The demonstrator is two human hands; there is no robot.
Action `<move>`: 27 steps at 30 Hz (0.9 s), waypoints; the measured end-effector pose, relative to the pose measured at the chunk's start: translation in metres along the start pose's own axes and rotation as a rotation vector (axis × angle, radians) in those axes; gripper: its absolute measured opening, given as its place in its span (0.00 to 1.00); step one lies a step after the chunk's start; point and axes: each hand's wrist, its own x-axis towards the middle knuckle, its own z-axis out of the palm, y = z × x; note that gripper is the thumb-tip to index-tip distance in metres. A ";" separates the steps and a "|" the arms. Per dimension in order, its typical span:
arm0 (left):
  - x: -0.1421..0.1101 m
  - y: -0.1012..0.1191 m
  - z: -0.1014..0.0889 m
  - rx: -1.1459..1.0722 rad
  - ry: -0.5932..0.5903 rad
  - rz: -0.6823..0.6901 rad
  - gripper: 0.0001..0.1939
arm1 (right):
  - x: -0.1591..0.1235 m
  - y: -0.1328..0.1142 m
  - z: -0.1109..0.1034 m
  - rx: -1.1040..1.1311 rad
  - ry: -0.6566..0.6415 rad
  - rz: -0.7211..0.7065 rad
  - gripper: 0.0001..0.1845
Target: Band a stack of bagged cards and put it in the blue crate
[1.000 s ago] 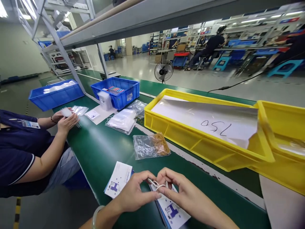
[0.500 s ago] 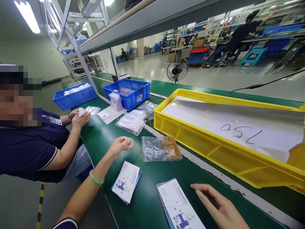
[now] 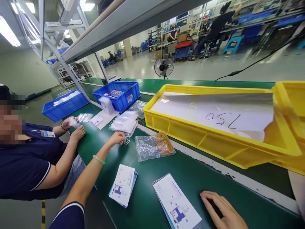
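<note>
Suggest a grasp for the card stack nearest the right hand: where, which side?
Probably pinch across its long edges, coming from the right: the card stack lies flat, longer than wide, its left edge slightly fanned, and the right hand is beside it.

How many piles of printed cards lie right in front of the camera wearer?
2, both on the green table: the left pile, and the right pile beside the right hand. More could be hidden below the picture's edge.

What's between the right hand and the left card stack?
In the head view, the right card stack lies between the right hand and the left card stack, with green table showing either side.
</note>
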 end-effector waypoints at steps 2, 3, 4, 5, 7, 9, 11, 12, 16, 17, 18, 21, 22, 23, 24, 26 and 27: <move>-0.004 -0.005 -0.005 0.060 0.091 0.005 0.08 | 0.001 0.000 0.000 -0.004 0.017 -0.018 0.17; -0.009 -0.008 -0.007 0.086 0.140 0.023 0.08 | 0.001 0.000 0.001 -0.004 0.023 -0.020 0.17; -0.018 -0.012 -0.009 0.107 0.187 0.051 0.09 | 0.000 0.001 0.001 -0.002 0.022 -0.020 0.17; -0.029 -0.017 -0.011 0.125 0.227 0.086 0.11 | 0.000 0.003 0.001 -0.001 0.018 -0.014 0.17; -0.058 -0.027 -0.010 0.146 0.280 0.161 0.15 | -0.001 0.005 0.002 0.008 0.000 0.019 0.17; -0.093 -0.041 -0.003 0.143 0.293 0.216 0.19 | -0.003 0.006 0.003 0.028 -0.023 0.086 0.18; -0.128 -0.056 0.010 0.114 0.283 0.240 0.25 | -0.005 0.004 0.004 0.066 -0.032 0.216 0.20; -0.145 -0.064 0.019 0.086 0.270 0.229 0.27 | -0.007 0.000 0.006 0.099 -0.037 0.290 0.21; -0.193 -0.085 0.058 -0.188 0.182 0.068 0.34 | -0.023 -0.033 0.021 0.334 -0.082 0.461 0.29; -0.200 -0.086 0.067 -0.232 0.173 0.046 0.35 | -0.028 -0.045 0.027 0.389 -0.118 0.471 0.30; -0.205 -0.086 0.074 -0.250 0.171 0.041 0.34 | -0.034 -0.057 0.033 0.423 -0.155 0.489 0.31; -0.210 -0.081 0.091 -0.248 0.166 0.071 0.33 | -0.051 -0.088 0.050 0.446 -0.175 0.567 0.34; -0.210 -0.078 0.094 -0.254 0.145 0.080 0.33 | -0.056 -0.095 0.053 0.438 -0.150 0.584 0.34; -0.211 -0.075 0.097 -0.263 0.119 0.087 0.33 | -0.059 -0.100 0.055 0.427 -0.123 0.588 0.34; -0.212 -0.072 0.099 -0.266 0.110 0.092 0.33 | -0.060 -0.103 0.055 0.414 -0.109 0.581 0.33; -0.218 -0.065 0.101 -0.249 0.185 0.112 0.33 | -0.058 -0.103 0.051 0.366 -0.107 0.555 0.30; -0.223 -0.061 0.102 -0.244 0.255 0.144 0.31 | -0.054 -0.101 0.047 0.336 -0.107 0.536 0.28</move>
